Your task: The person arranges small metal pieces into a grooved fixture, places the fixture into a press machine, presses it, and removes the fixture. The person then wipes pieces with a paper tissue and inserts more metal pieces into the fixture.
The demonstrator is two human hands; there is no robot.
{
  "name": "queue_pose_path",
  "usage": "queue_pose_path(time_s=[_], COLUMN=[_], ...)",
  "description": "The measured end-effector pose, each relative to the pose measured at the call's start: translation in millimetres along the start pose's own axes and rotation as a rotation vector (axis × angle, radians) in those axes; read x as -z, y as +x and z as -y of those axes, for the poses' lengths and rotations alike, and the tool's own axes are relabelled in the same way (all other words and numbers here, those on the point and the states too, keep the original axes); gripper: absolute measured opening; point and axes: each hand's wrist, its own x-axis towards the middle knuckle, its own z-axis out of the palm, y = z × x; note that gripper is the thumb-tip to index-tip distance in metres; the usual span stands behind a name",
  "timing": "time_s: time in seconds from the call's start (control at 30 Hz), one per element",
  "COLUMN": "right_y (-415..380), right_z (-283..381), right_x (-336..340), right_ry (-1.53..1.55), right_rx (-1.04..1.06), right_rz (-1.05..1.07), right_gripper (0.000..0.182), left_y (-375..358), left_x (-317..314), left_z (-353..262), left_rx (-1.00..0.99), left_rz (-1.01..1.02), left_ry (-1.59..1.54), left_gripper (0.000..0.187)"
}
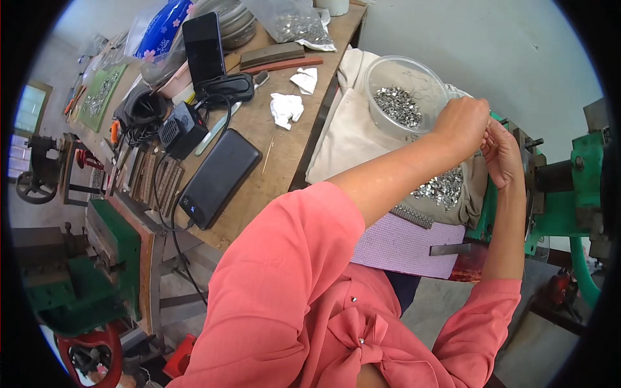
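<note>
My left hand (462, 124) reaches across at the upper right with its fingers curled in a pinch. My right hand (506, 155) meets it from below, fingers bent toward the left fingertips. Whatever lies between the fingertips is hidden or too small to make out. Both hands are close to the green machine (540, 194). Left of them, a clear round plastic tub (380, 64) holds many small shiny metal pieces (398, 107). Below the hands, a pile of similar metal pieces (445, 193) lies on beige cloth (333, 152).
A ridged metal strip (412, 216) and a flat metal bar (451, 249) lie by a purple mat (401, 244). On the wooden bench are a power bank (220, 178), a phone (203, 48), crumpled white tissue (285, 110) and a bag of metal pieces (297, 26). Another green machine (116, 249) stands left.
</note>
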Motion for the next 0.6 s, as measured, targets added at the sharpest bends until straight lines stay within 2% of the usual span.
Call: queue_pose_path(time_s=[0.07, 0.17, 0.27, 0.4, 0.47, 0.6], right_y=[2.9, 1.6, 2.2, 1.4, -8.0, -15.4], right_z=[-3.8, -4.4, -5.1, -6.1, -0.2, 2.7], right_x=[1.8, -3.4, -7.3, -12.1, -28.2, -36.1], right_ry=[0.045, 0.080, 0.079, -0.090, -0.212, -0.213], right_rx=[-0.018, -0.041, -0.028, 0.006, 0.035, 0.075], right_rz=[0.034, -0.046, -0.028, -0.020, -0.069, -0.095], right_gripper=[0.022, 0.022, 0.023, 0.028, 0.032, 0.038], left_y=[1.9, 5.5, 9.8, 15.3, 12.8, 13.7], left_x=[5.3, 9.3, 6.1, -3.6, 7.8, 13.4], left_z=[1.1, 3.5, 8.8, 19.5, 14.8, 13.4], left_rx=[0.020, 0.047, 0.030, -0.047, -0.021, 0.001], left_rz=[0.033, 0.025, 0.014, -0.069, 0.003, -0.017], left_ry=[-0.051, -0.097, -0.050, 0.124, 0.120, 0.123], left_gripper=[0.009, 0.011, 0.010, 0.011, 0.012, 0.018])
